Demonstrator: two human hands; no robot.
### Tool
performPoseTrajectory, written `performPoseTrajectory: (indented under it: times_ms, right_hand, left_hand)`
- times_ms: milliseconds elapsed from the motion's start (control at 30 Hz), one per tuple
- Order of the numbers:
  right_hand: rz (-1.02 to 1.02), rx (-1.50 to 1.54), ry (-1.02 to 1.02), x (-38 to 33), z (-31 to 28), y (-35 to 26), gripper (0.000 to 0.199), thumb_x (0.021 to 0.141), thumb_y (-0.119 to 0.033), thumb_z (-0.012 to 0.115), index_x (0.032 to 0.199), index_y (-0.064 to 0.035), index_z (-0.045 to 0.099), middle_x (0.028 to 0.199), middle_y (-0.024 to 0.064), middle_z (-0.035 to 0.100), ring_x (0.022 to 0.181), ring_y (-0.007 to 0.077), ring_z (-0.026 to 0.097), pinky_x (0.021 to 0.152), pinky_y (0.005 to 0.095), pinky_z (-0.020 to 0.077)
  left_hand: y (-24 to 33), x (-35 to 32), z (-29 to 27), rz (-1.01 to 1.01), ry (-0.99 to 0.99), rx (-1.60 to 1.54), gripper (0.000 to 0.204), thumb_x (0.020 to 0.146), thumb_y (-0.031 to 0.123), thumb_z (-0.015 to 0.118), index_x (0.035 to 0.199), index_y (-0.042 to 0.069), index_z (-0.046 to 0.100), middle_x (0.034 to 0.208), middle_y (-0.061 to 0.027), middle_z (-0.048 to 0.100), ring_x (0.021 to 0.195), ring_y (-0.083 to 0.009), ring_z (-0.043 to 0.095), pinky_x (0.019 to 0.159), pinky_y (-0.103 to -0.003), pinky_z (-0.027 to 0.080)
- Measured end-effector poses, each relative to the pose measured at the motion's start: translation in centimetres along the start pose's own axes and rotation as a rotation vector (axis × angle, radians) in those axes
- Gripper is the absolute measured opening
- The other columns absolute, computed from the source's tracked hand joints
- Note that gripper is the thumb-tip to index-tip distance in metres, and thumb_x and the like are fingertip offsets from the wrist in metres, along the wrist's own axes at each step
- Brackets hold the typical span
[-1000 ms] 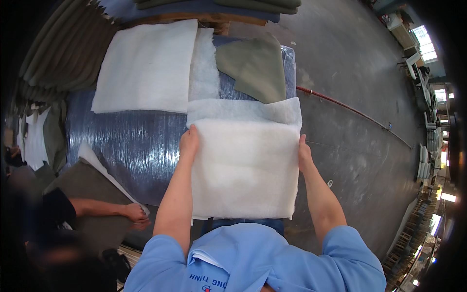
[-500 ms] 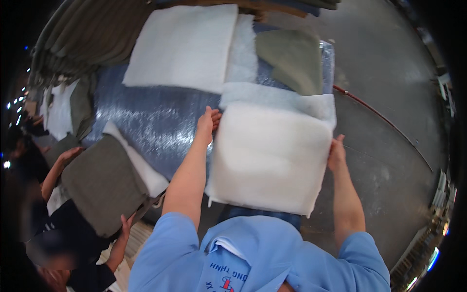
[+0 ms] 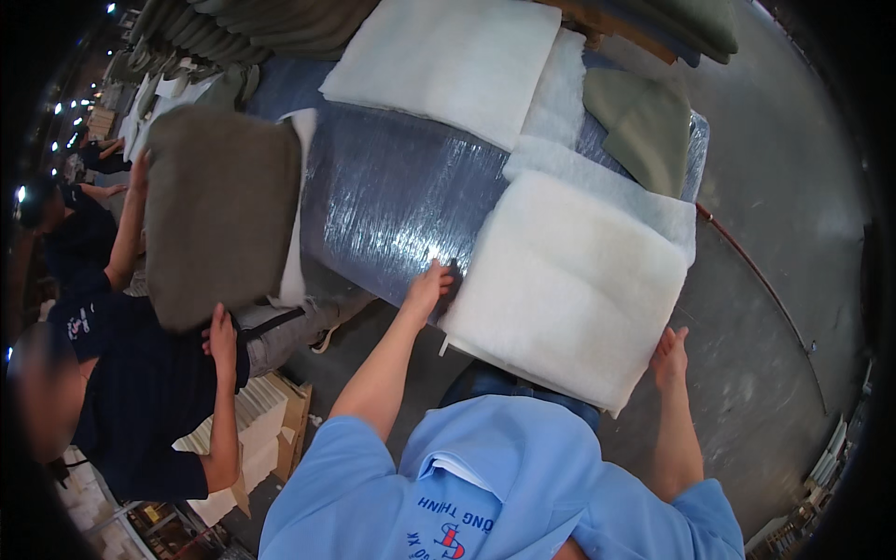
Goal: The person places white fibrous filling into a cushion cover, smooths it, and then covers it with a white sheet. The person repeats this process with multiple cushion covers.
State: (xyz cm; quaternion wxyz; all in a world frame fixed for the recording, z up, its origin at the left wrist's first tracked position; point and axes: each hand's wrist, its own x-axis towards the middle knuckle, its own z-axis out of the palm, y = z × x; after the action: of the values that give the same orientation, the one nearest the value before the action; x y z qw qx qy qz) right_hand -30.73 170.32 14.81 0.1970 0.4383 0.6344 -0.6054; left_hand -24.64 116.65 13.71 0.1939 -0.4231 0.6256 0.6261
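In front of me a thick white sheet of batting (image 3: 569,289) lies over the near end of a table covered in shiny plastic film (image 3: 373,187). A thinner, fluffy white layer (image 3: 611,187) sticks out beyond its far edge. My left hand (image 3: 427,291) is just left of the batting, over the film, fingers loosely bent and apart; a small dark patch by the fingertips is unclear. Beside the right edge, my right hand (image 3: 668,358) has its fingers stretched out, holding nothing.
Another white batting sheet (image 3: 448,65) and an olive-green fabric piece (image 3: 644,126) lie farther up the table. At left a co-worker holds a grey-brown padded cushion (image 3: 219,215). Stacked dark cushions (image 3: 271,28) stand at the back. A red hose (image 3: 747,252) crosses the floor.
The view has swung left, shifting the table to the right. The co-worker's cushion is now raised more upright. My right hand has drawn back slightly along the batting's edge.
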Motion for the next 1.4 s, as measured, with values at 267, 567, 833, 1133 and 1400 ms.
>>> performPoseTrajectory:
  times_ms: [267, 567, 833, 1133, 1400]
  right_hand:
    - [0.075, 0.04, -0.103, -5.3, -0.4, 8.7, 0.078, 0.106, -0.067, 0.03, 0.147, -0.0047, 0.052, 0.142, 0.0112, 0.06, 0.128, 0.0256, 0.058, 0.109, 0.038, 0.0442]
    - [0.038, -0.025, -0.194, -6.7, -0.8, 10.6, 0.078, 0.108, -0.062, 0.033, 0.141, 0.0054, 0.053, 0.14, 0.0181, 0.061, 0.129, 0.0277, 0.058, 0.11, 0.0406, 0.0443]
    - [-0.077, -0.067, -0.258, -9.2, -3.7, 15.8, 0.067, 0.111, -0.053, 0.035, 0.138, 0.0052, 0.056, 0.137, 0.0176, 0.062, 0.127, 0.0263, 0.057, 0.109, 0.0385, 0.0416]
    - [-0.271, -0.197, -0.137, -2.7, -5.6, 7.5, 0.068, 0.106, -0.049, 0.054, 0.147, 0.0044, 0.05, 0.147, 0.018, 0.058, 0.134, 0.0261, 0.054, 0.113, 0.0356, 0.0397]
    - [-0.086, 0.093, -0.215, 7.0, -0.2, -3.9, 0.046, 0.099, -0.043, 0.068, 0.122, -0.0038, 0.068, 0.107, 0.0051, 0.07, 0.094, 0.0155, 0.063, 0.076, 0.0366, 0.0491]
  left_hand:
    - [-5.2, -3.3, 2.2, -0.075, -0.023, 0.176, 0.068, 0.11, 0.055, 0.038, 0.13, -0.004, 0.066, 0.125, -0.014, 0.07, 0.116, -0.0223, 0.064, 0.098, -0.035, 0.047]
    - [-6.6, -5.0, 4.7, 0.059, 0.269, 0.192, 0.066, 0.108, 0.053, 0.042, 0.13, -0.004, 0.066, 0.127, -0.0185, 0.069, 0.118, -0.0267, 0.064, 0.101, -0.038, 0.048]
    - [-8.9, -11.0, 5.4, 0.007, 0.24, -0.075, 0.064, 0.11, 0.045, 0.045, 0.139, -0.01, 0.056, 0.141, -0.0165, 0.062, 0.128, -0.0243, 0.058, 0.11, -0.038, 0.042]
    - [-6.0, -11.2, 9.4, 0.738, 0.581, 0.757, 0.052, 0.102, 0.026, 0.06, 0.146, 0.0, 0.051, 0.147, -0.0259, 0.052, 0.137, -0.0413, 0.048, 0.116, -0.046, 0.038]
    - [-1.0, -11.9, 27.8, 1.14, 0.014, 1.025, 0.059, 0.096, 0.027, 0.066, 0.15, 0.008, 0.05, 0.159, -0.0181, 0.042, 0.149, -0.048, 0.031, 0.122, -0.061, 0.021]
